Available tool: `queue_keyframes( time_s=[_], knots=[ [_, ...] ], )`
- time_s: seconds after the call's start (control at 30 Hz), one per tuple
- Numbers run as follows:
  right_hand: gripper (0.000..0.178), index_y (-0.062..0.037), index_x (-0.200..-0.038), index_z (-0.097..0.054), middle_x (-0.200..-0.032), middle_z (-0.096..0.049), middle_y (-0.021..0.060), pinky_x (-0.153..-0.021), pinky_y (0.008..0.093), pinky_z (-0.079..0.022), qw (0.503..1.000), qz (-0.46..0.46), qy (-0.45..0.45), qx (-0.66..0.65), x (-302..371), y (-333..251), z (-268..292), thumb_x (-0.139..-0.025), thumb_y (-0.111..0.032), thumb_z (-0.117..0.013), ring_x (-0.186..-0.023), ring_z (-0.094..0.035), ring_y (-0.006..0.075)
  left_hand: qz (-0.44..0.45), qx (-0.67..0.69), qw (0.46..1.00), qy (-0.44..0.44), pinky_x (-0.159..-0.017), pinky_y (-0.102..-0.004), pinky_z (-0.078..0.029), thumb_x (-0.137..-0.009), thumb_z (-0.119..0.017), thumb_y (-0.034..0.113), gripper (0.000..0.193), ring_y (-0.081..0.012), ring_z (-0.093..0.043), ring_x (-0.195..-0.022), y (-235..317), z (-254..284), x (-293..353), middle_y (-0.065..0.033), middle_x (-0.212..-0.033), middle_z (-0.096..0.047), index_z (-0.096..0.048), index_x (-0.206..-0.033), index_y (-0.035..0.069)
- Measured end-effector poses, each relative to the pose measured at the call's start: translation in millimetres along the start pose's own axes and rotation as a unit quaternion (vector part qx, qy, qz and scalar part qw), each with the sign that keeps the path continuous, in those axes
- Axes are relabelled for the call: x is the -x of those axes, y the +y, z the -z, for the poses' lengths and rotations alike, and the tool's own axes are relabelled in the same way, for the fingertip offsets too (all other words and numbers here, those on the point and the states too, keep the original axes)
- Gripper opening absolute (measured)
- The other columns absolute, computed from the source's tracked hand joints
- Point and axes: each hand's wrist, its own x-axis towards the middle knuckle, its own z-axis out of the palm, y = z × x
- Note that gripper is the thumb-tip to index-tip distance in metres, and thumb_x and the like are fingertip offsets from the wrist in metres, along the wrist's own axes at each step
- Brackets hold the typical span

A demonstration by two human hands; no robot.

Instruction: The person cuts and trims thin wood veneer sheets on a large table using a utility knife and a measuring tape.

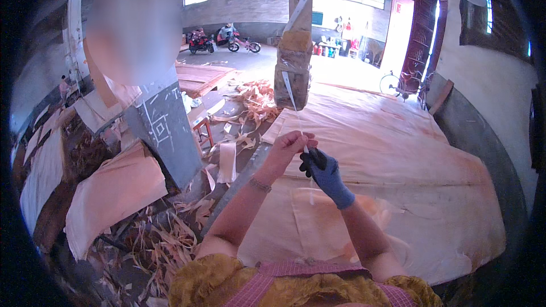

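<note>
Above a broad spread of pale sheets [432, 199], my bare left hand [291, 143] pinches a narrow white strip [290, 92] between closed fingertips, while my right hand [327, 173], in a blue glove with dark fingers, curls closed just beside it, around the strip's lower stretch. The strip runs from my hands up in front of a wrapped post [294, 51]. Thin peeled scraps [259, 99] lie heaped on the floor, left of the post.
</note>
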Motion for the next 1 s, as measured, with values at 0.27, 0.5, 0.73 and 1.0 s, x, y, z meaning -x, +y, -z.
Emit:
queue_keyframes(
  time_s=[0.27, 0.5, 0.73, 1.0],
  knots=[
    [0.017, -0.005, -0.107, -0.065, -0.078, -0.066, 0.0012, -0.05, 0.0256, -0.047, 0.953, 0.25, 0.131, 0.112, 2, 5, 12, -0.092, -0.012, -0.063, -0.056, -0.06, 0.01, -0.007, 0.229, 0.959, 0.165, -0.087, -0.0364, -0.057, -0.097, -0.059, 0.037, 0.042, -0.0257, -0.069, -0.097, -23, -23, -34, -0.0138, -0.102, -0.068, -0.053, -0.12, 0.003],
    [0.045, -0.0047, -0.13, -0.055, -0.065, -0.061, 0.0017, -0.045, 0.0203, -0.038, 0.971, -0.089, 0.172, -0.142, 101, -35, 111, -0.087, -0.007, -0.067, -0.05, -0.055, 0.0078, 0.234, 0.065, 0.965, -0.096, -0.082, -0.0292, -0.052, -0.093, -0.055, 0.055, 0.054, -0.0177, -0.065, -0.089, -63, -99, -12, -0.0101, -0.107, -0.066, -0.056, -0.118, 0.007],
    [0.048, -0.0052, -0.132, -0.052, -0.068, -0.062, 0.0014, -0.045, 0.0193, -0.038, 0.953, -0.14, 0.243, -0.115, 205, -1, 269, -0.087, -0.012, -0.07, -0.052, -0.056, 0.0063, 0.283, -0.032, 0.88, -0.38, -0.067, -0.0202, -0.047, -0.089, -0.07, 0.032, 0.024, -0.004, -0.058, -0.074, -131, -298, -53, 0.0042, -0.082, -0.065, -0.067, -0.091, 0.008],
    [0.024, -0.0065, -0.109, -0.067, -0.072, -0.067, 0.0053, -0.042, 0.0191, -0.032, 0.837, -0.325, 0.381, -0.223, 345, 138, 478, -0.095, -0.025, -0.063, -0.045, -0.043, 0.0045, 0.162, -0.296, 0.896, -0.289, -0.063, -0.0287, -0.047, -0.083, -0.072, 0.025, 0.02, -0.0119, -0.06, -0.067, -353, -505, -122, -0.0042, -0.075, -0.066, -0.07, -0.083, 0.005]
  ],
)
